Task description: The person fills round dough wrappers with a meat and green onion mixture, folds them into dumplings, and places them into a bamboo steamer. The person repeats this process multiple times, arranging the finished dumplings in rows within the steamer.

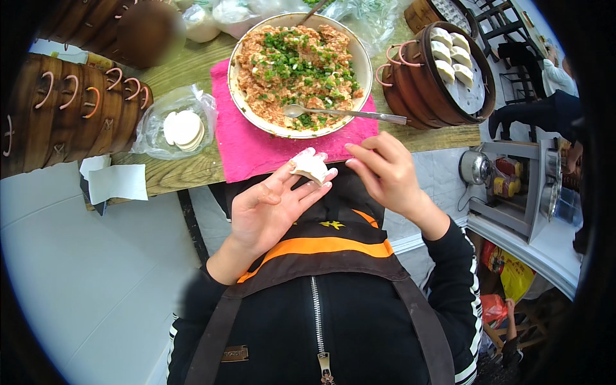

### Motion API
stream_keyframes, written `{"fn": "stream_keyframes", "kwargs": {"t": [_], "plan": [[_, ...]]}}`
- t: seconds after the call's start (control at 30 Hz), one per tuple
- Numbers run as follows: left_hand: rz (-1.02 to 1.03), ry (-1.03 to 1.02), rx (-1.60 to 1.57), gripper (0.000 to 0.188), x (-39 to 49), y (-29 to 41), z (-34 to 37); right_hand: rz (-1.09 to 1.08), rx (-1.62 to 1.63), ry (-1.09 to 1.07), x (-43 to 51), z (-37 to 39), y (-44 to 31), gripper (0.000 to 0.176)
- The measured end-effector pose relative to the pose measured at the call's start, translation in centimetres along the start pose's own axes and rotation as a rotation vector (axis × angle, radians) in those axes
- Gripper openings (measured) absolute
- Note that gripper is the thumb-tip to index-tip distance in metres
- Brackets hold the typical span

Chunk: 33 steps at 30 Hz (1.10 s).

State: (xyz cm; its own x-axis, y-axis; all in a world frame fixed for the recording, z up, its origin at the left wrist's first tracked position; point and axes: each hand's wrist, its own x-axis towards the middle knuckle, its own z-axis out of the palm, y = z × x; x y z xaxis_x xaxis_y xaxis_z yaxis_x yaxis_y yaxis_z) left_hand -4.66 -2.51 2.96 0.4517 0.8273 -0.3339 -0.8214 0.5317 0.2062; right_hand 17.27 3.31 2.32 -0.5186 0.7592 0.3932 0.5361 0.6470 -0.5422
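Observation:
My left hand (264,204) is turned palm up, and a folded white dumpling (310,167) rests on its fingers. To the right, my right hand (387,171) is empty, its thumb and index fingertips a little apart, clear of the dumpling. Beyond both hands a large enamel bowl (232,96) of minced filling (274,91) with chopped green onion sits on a pink towel (222,144). A metal spoon (353,114) lies in the filling, its handle over the rim. Round dough wrappers (186,129) are stacked on a plastic bag (207,103) left of the towel.
Bamboo steamers (86,106) stand at left. At right, a steamer stack (409,91) carries several dumplings (452,55) on a perforated liner. The wooden table's (178,174) front edge runs before me. Farther right are a metal kettle (475,167) on a shelf and people.

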Motion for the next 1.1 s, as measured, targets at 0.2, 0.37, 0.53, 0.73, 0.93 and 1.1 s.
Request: {"fn": "stream_keyframes", "kwargs": {"t": [0.2,0.37,0.53,0.73,0.93,1.1], "plan": [[-0.077,-0.038,-0.004,0.074,2.4,-1.9,1.2,0.087,0.222,0.086,-1.0,-0.5,-1.5,0.024],[-0.104,-0.057,0.003,0.072,4.6,-3.7,2.2,-0.001,0.022,0.174,-2.2,-1.1,-0.7,0.023],[-0.213,-0.057,0.056,0.059,6.0,-4.7,2.4,-0.011,-0.06,0.227,-2.0,-6.5,0.7,0.02],[-0.27,-0.13,0.371,0.043,4.9,-2.6,1.9,0.176,-0.268,0.334,0.8,-14.5,6.8,0.008],[-0.012,-0.04,0.35,0.047,1.2,2.0,0.6,0.149,-0.293,0.225,0.7,-13.8,10.4,0.013],[0.228,0.061,0.344,0.048,-1.4,5.6,-0.9,0.093,-0.282,0.189,1.1,-14.3,10.3,0.017]]}}
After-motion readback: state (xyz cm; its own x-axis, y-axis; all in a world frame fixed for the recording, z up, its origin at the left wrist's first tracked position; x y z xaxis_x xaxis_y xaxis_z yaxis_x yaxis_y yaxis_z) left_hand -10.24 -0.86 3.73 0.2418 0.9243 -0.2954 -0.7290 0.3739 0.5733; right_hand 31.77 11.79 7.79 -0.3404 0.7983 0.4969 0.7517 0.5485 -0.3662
